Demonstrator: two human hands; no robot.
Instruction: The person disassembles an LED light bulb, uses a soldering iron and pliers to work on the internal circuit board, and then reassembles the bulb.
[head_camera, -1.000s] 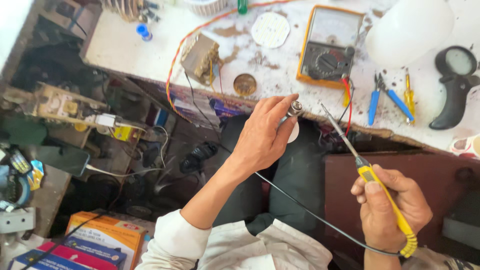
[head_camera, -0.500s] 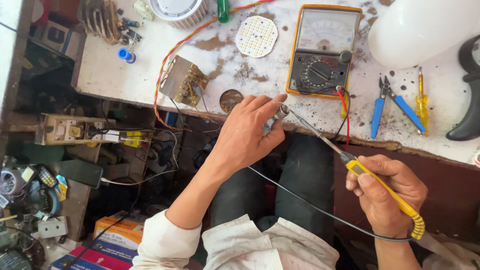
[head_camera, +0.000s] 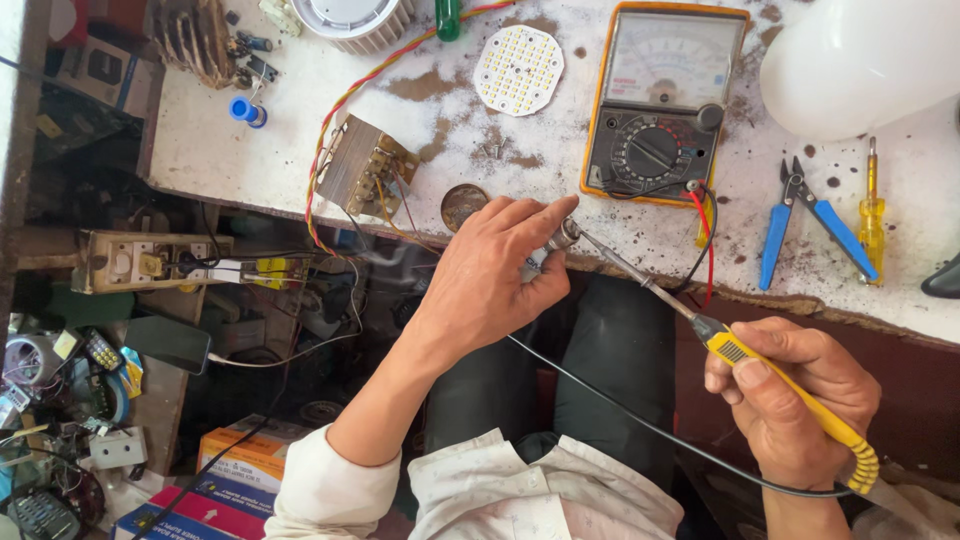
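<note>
A small silvery metal bulb base (head_camera: 562, 237) is pinched between the fingers of the left hand (head_camera: 495, 275) just off the near edge of the stained white workbench (head_camera: 250, 160), its side touched by the tip of the yellow-handled soldering iron (head_camera: 730, 348) gripped in the right hand (head_camera: 795, 400).

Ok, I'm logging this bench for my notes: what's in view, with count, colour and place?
small metal part: 1, silver, in left fingertips, iron tip on it
soldering iron: 1, yellow handle, in right hand
analog multimeter: 1, orange-framed, bench top
LED disc: 1, white, left of meter
transformer: 1, metal, bench left
pliers: 1, blue-handled, bench right
screwdriver: 1, yellow, beside pliers
bulb dome: 1, white, top right
power strip: 1, beige, below bench
left hand: 1
right hand: 1
</note>
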